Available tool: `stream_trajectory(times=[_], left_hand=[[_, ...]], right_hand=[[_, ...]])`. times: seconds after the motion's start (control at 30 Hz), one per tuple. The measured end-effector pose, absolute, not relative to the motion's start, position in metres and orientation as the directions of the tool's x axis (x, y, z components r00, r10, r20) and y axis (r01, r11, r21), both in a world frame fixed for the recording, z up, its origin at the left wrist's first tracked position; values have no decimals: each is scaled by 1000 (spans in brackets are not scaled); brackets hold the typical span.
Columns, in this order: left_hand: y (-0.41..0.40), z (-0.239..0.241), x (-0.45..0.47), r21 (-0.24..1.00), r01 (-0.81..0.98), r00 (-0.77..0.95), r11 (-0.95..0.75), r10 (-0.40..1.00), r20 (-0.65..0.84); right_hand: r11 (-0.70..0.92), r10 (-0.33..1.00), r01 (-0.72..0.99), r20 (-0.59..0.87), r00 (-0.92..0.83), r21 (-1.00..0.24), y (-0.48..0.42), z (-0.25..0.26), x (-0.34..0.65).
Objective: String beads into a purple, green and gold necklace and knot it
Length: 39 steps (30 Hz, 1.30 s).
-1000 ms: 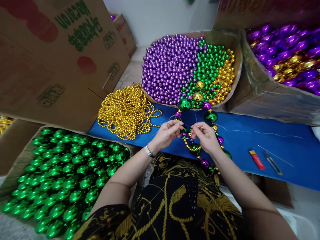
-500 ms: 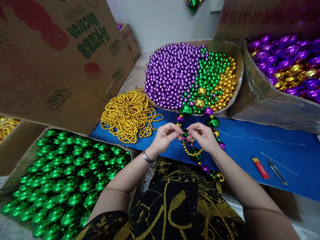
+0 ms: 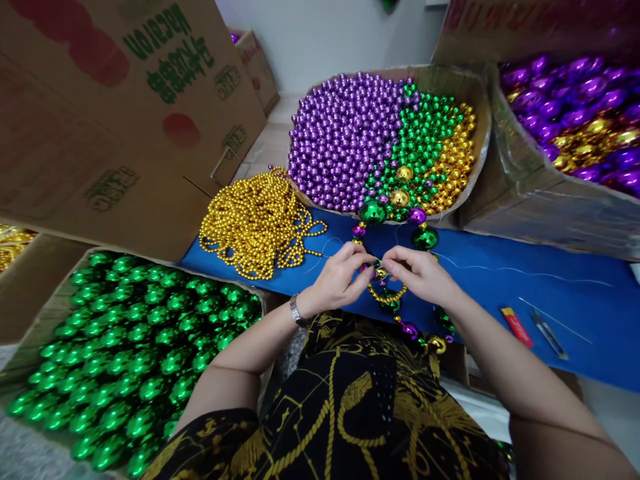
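My left hand (image 3: 343, 275) and my right hand (image 3: 423, 275) meet above the blue table's front edge, fingertips pinched close together. Both appear closed on a thin clear thread (image 3: 500, 269), whose long end trails to the right across the cloth. A beaded necklace of purple, green and gold balls runs around and below my hands, with large green beads (image 3: 425, 237) beyond them. Just under my fingertips hangs a loop of small gold beads (image 3: 387, 299). Exactly how the thread lies between the fingers is too small to make out.
Behind my hands stands a box of loose purple, green and gold beads (image 3: 345, 143). Left of it lies a heap of gold bead strings (image 3: 250, 223). Green ball strands (image 3: 145, 353) fill a box at lower left. A red lighter (image 3: 517, 327) and a cutter (image 3: 549, 335) lie right.
My right hand has shifted slightly right and down, the left hand a little right. A thread end now shows left of my left hand. The camera view has tilted slightly.
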<state>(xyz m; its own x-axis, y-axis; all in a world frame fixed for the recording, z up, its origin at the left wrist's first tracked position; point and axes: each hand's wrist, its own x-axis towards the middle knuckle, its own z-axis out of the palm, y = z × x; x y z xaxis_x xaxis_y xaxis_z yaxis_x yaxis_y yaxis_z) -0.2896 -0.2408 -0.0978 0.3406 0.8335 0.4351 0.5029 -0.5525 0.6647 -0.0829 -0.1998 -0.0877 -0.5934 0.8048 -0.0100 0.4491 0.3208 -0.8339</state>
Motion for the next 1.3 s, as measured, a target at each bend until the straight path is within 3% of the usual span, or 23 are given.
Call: stream_trajectory(times=[0.07, 0.17, 0.23, 0.3, 0.33, 0.4, 0.5, 0.63, 0.87, 0.97, 1.03, 1.07, 1.13, 1.2, 1.3], left_hand=[[-240, -99, -286, 680, 495, 330, -541, 841, 428], [-238, -98, -289, 787, 411, 280, -461, 885, 373], [-238, -97, -296, 906, 254, 230, -338, 931, 283], [-240, -98, -305, 985, -30, 192, -173, 966, 175], [-241, -99, -308, 977, -197, 178, -87, 976, 123], [-243, -102, -309, 873, -485, 175, 50, 984, 41], [-245, -107, -298, 713, -691, 142, 119, 989, -27], [-244, -109, -279, 599, -798, 9, 61, 996, -90], [-252, -123, -285, 665, -721, 51, 196, 972, -231], [-252, -127, -291, 709, -678, 39, 193, 973, -228], [-247, -125, -293, 783, -592, 69, 192, 980, -187], [-244, -122, -294, 828, -526, 98, 194, 981, -168], [-237, -114, -295, 908, -373, 164, 193, 977, -140], [-232, -106, -294, 955, -232, 239, 186, 962, -129], [-229, -95, -291, 983, -98, 361, 158, 926, -113]], right_hand=[[279, 817, 413, -11, -576, -867, -203, -88, -85], [373, 808, 416, 70, -584, -829, -202, -84, -82], [428, 810, 448, 114, -575, -785, -198, -85, -73], [352, 865, 440, 108, -490, -826, -193, -90, -62], [248, 906, 375, 76, -417, -893, -192, -95, -58], [-20, 960, 64, -37, -277, -998, -192, -106, -56], [-281, 951, -450, -185, -246, -847, -198, -117, -71], [-364, 929, -644, -214, -302, -673, -203, -112, -92], [-360, 930, -453, -273, -247, -815, -209, -124, -95], [-231, 952, -229, -171, -254, -946, -214, -129, -81], [5, 950, 72, -17, -311, -997, -213, -121, -64], [164, 933, 227, 76, -351, -960, -212, -114, -56], [470, 853, 425, 274, -444, -773, -205, -97, -45], [688, 718, 455, 440, -540, -565, -197, -82, -46], [843, 538, 393, 550, -639, -368, -180, -72, -68]])
